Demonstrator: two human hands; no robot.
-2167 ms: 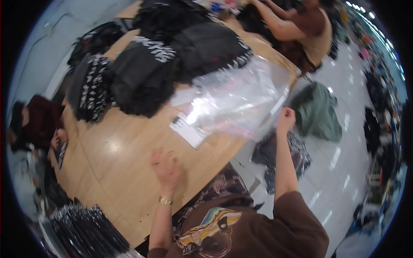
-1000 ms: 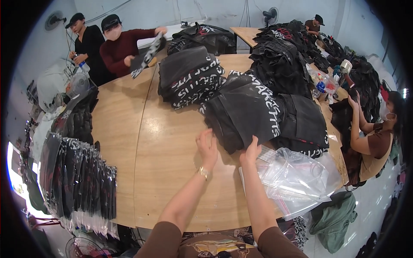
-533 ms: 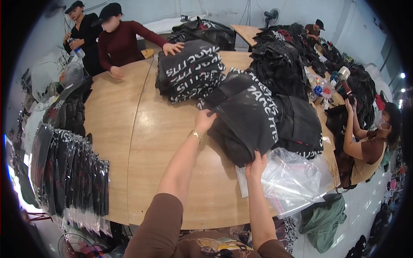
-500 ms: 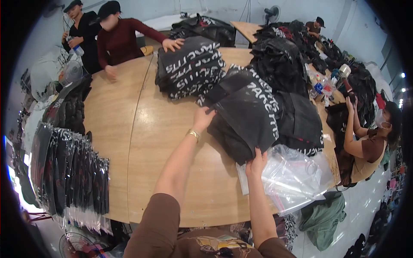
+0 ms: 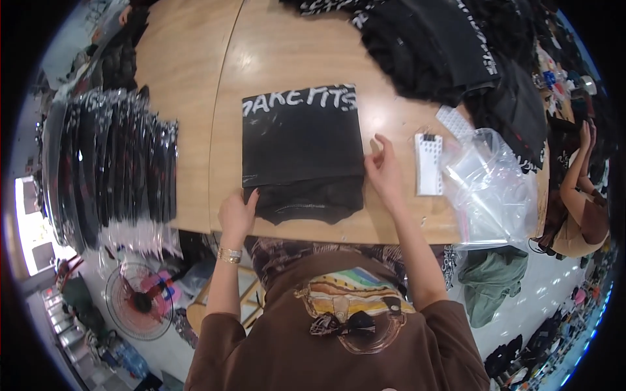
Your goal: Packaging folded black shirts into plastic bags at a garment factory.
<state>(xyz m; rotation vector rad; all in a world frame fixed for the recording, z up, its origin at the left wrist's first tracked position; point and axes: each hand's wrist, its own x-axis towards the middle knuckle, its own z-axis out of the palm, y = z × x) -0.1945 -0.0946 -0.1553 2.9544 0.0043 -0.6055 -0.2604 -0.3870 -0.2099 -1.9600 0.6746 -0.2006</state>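
Observation:
A folded black shirt (image 5: 301,146) with white lettering along its far edge lies flat on the wooden table in front of me. Its near end shows a curved, neckline-like edge. My left hand (image 5: 237,212), with bracelets at the wrist, is at the shirt's near left corner, thumb over the cloth and the other fingers partly hidden, closed on the edge. Beside the right edge is my right hand (image 5: 383,171), its fingers apart and the index stretched out. The thumb is close to the cloth; whether it touches I cannot tell.
Bagged black garments (image 5: 111,163) stand in a row at the left. Clear plastic bags (image 5: 489,189) and a white tag bundle (image 5: 428,164) lie to the right. Black garments (image 5: 430,49) are piled at the far right. A co-worker (image 5: 580,195) is beyond; a fan (image 5: 139,300) stands below.
The shirt has come off the pile toward me and now lies folded flat on the table. Both hands have moved nearer my body. The view has tilted down, and the tag bundle is now uncovered.

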